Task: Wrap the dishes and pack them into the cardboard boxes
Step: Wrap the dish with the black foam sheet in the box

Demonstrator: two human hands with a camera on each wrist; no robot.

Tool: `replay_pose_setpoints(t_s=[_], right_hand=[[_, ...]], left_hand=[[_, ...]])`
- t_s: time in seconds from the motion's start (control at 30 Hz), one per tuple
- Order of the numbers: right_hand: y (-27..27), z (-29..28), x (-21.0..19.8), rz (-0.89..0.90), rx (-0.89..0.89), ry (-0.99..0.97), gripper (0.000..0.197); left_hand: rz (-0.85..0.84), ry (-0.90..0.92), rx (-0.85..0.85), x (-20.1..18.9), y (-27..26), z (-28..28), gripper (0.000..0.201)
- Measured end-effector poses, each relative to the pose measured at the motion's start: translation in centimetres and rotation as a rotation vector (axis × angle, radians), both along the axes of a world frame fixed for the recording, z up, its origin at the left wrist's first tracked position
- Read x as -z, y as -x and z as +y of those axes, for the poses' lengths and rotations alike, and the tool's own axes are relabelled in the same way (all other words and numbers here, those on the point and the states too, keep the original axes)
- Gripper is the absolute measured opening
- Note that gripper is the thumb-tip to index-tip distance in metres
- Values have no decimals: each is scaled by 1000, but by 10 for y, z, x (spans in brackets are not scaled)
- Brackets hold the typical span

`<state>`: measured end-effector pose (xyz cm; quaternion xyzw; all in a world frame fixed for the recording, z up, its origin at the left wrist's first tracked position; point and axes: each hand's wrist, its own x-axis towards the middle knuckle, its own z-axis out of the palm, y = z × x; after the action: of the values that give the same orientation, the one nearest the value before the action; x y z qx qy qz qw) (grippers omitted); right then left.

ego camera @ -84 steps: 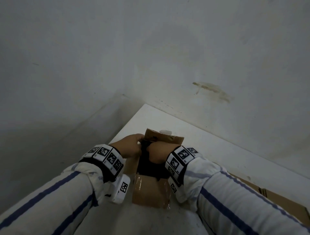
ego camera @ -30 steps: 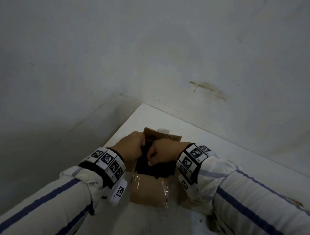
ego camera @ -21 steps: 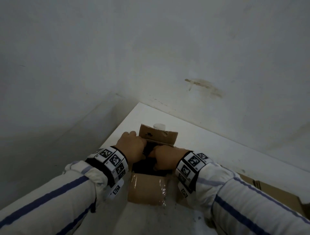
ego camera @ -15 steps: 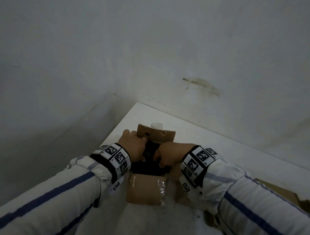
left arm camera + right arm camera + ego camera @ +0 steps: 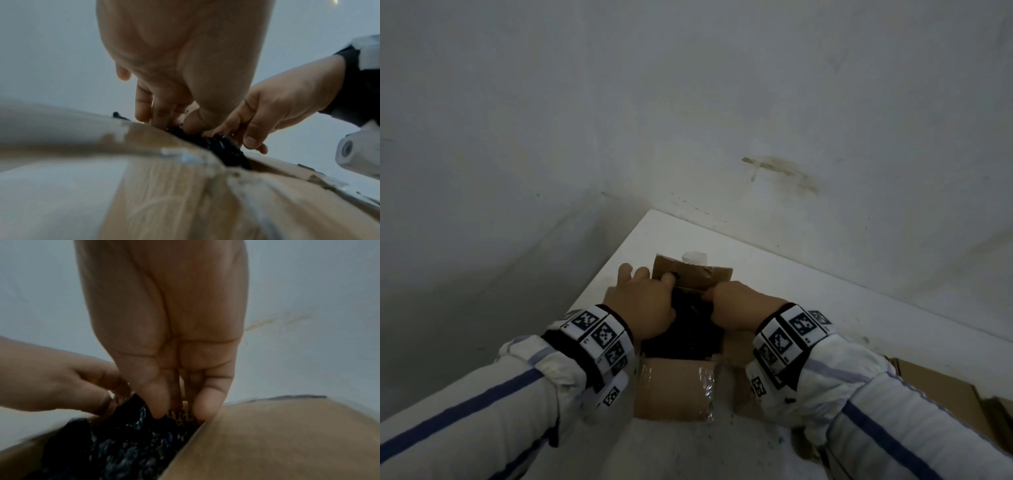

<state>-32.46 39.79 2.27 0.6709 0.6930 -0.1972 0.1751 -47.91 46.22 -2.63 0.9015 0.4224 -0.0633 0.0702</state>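
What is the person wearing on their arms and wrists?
Both arms wear baggy white sleeves with a dark blue stripe running down each: left sleeve, right sleeve. Each wrist has a black band carrying white squares printed with black checker patterns: left band, right band. Both hands are bare, no gloves.

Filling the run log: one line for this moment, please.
step: packing | left hand: pinches black wrap | right hand: pinches black wrap | wrap: inside open cardboard box | box: on white table | flaps: open
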Motion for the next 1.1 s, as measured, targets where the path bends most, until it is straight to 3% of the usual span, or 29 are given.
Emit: replay_pose_setpoints(t_s=[0.1, 0.2, 0.37, 0.5, 0.7, 0.8, 0.93, 1.1], right_hand=[[7, 1, 9, -7, -19, 94, 30], [13, 3, 18, -22, -24, 128, 31], [15, 1, 17, 23, 15, 111, 35], [6, -2, 2, 50, 34, 60, 33], [12, -17, 17, 6, 85, 53, 32], [3, -21, 14, 122, 153, -34, 39], [-20, -31, -3, 282, 292, -242, 36], [-54, -66, -14, 360, 430, -335, 34]], left_hand=[[38, 0, 63, 10, -2, 1, 21], [133, 41, 78, 23, 1, 5, 20], [230, 36, 106, 20, -3, -2, 32], [214, 50, 115, 16, 0, 1, 35], [236, 5, 117, 14, -1, -7, 63], [243, -10, 128, 9, 1, -11, 62], [210, -7, 143, -20, -6, -21, 53], [-27, -25, 222, -52, -54, -64, 21]])
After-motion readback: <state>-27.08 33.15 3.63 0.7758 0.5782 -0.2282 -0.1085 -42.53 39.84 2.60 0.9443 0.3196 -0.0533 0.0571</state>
